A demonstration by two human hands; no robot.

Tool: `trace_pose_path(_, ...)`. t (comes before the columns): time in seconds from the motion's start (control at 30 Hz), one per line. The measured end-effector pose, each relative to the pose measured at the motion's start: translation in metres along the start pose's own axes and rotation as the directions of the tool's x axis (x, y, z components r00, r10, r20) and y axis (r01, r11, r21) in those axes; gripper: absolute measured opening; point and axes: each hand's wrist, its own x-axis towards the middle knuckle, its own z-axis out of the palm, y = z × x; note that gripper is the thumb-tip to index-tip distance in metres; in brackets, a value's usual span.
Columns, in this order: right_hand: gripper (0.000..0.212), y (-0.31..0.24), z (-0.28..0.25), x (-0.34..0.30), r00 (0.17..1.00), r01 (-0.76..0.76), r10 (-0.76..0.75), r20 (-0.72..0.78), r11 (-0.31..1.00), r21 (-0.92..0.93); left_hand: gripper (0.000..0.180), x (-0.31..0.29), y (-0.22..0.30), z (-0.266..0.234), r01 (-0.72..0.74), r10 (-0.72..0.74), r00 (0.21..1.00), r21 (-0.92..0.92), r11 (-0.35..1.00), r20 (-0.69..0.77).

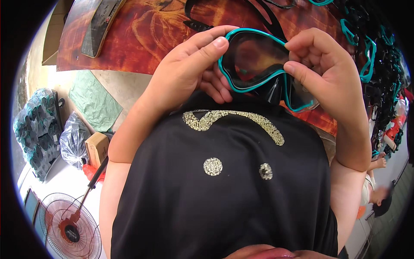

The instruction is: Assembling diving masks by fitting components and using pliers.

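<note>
A diving mask (258, 54) with a teal rim, clear lenses and a black skirt is held up between my two hands at the near edge of the table. My left hand (196, 64) grips its left side, thumb on the rim and the other fingers behind. At the middle of the mask, my right hand (325, 64) has its thumb and forefinger closed on the rim near the nose bridge; part of the right lens is hidden behind it. A black strap (194, 25) curves across the table behind the mask; whether it is joined to it I cannot tell.
Many teal and black masks (367, 60) heap along the right side of the red-brown table (129, 47). A dark long flat piece (101, 28) lies at far left. On the floor are a fan (71, 233), a plastic bag (74, 144) and a cardboard box (97, 146). Another person (380, 196) is at right.
</note>
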Motion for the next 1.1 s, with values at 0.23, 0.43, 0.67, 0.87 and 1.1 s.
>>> trace_pose_path(0.23,0.025,-0.002,0.009,0.0,0.999,0.035,-0.04,-0.036,0.993,-0.113,0.059,0.003,-0.003,0.005,-0.047,0.053,0.998,0.135,0.99,-0.04)
trace_pose_path(0.43,0.023,-0.016,-0.002,-0.021,0.888,0.196,-0.407,-0.214,0.756,-0.625,0.061,0.001,-0.012,-0.002,-0.069,0.075,0.996,0.126,0.99,-0.04)
trace_pose_path(0.67,0.028,0.023,0.001,-0.011,0.968,0.154,-0.225,-0.114,0.885,-0.439,0.063,-0.002,-0.013,-0.002,-0.08,0.089,0.994,0.135,0.988,-0.062)
trace_pose_path(0.87,0.025,0.017,0.004,-0.007,0.995,-0.064,0.048,-0.089,0.981,-0.186,0.054,0.0,-0.004,-0.004,-0.048,0.055,0.997,0.118,0.992,-0.057)
trace_pose_path(1.1,0.026,0.016,0.008,-0.001,0.985,0.053,-0.11,-0.136,0.929,-0.366,0.052,0.0,-0.008,0.0,-0.039,0.085,0.982,0.253,0.967,-0.171)
